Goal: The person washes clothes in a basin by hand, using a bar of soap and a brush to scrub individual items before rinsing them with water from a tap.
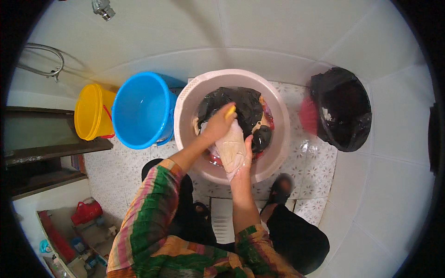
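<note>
A large pale pink plastic basin (278, 146) stands on the floor before me, with wet laundry and water in it. My left hand (219, 124) grips a small yellow bar (230, 111), which looks like soap, above a wet cream cloth (231, 149). That cloth lies stretched over my right hand (247, 158), which supports it from the right; most of the right fingers are hidden beneath it. Behind the hands, dark wet fabric (226, 95) fills much of the basin. Some red patterned fabric (267, 113) shows at the right side of the pile.
Left of the basin stand a blue bucket (116, 128) and a yellow bucket (88, 113). A bin lined with a black bag (342, 139) is at the right by the tiled wall (396, 121). My sandalled foot (281, 189) is close to the basin. A tap (104, 10) projects above.
</note>
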Action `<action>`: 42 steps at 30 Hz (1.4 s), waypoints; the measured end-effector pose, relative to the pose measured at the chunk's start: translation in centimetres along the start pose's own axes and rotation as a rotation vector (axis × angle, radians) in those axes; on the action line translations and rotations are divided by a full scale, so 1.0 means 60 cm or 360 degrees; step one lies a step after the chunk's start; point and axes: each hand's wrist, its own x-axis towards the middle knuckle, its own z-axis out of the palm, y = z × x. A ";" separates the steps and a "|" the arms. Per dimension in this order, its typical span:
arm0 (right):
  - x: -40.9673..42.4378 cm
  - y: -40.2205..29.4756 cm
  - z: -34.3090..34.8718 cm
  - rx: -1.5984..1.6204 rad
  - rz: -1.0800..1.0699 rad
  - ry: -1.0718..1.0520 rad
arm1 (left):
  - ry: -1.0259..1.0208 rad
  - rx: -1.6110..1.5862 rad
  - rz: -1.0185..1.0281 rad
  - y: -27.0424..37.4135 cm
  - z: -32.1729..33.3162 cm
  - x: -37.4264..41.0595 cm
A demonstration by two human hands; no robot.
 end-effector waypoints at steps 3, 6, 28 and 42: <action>-0.006 -0.034 -0.015 0.0115 -0.0053 -0.0011 | 0.0067 -0.0761 -0.0556 0.043 -0.043 0.006; 0.005 -0.034 -0.046 0.0175 -0.0081 -0.0192 | -0.0050 -0.0165 0.0207 0.083 -0.041 -0.054; 0.015 0.043 -0.019 0.0043 0.0175 0.0039 | 0.0236 0.0431 0.0075 0.056 -0.020 -0.073; 0.045 -0.031 -0.020 -0.0047 -0.0387 0.0133 | -0.0611 -0.0279 -0.0208 0.070 -0.054 -0.190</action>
